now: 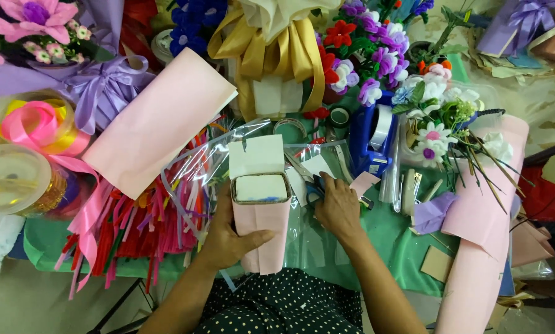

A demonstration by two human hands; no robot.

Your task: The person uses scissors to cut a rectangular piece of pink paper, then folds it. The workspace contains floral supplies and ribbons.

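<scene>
The left hand point(228, 238) is gripping a box point(262, 226) wrapped in pink paper, its fingers curling around the left side and its thumb pressing across the front. The box is standing upright at the table's near edge, just above the person's dotted lap, and its open top is showing a white foam block point(260, 187) inside. A white paper flap point(256, 156) is rising behind the box's rim.

The right hand point(338, 209) is lying palm down on clear cellophane point(314, 241) just right of the box, fingers bent and reaching toward blue-handled scissors point(313, 188). Whether the fingers are closing on anything, I cannot tell; the fingertips are hidden among the scraps.

The cellophane is spreading over a green mat point(395, 238). Left of the box, a heap of red and pink pipe cleaners point(141, 226) is lying under the cellophane's edge. Above that, a folded pink sheet point(160, 120) is lying at a slant. A blue tape dispenser point(371, 139) is standing beyond the right hand, with a roll of tape point(339, 116) near it. Further right, a bunch of white flowers point(438, 120) is resting on another pink sheet point(481, 210). A gold ribbon bow point(271, 52) is sitting at the far middle, a lilac bow point(104, 86) at the far left, and a pink ribbon spool point(36, 127) beside it.
</scene>
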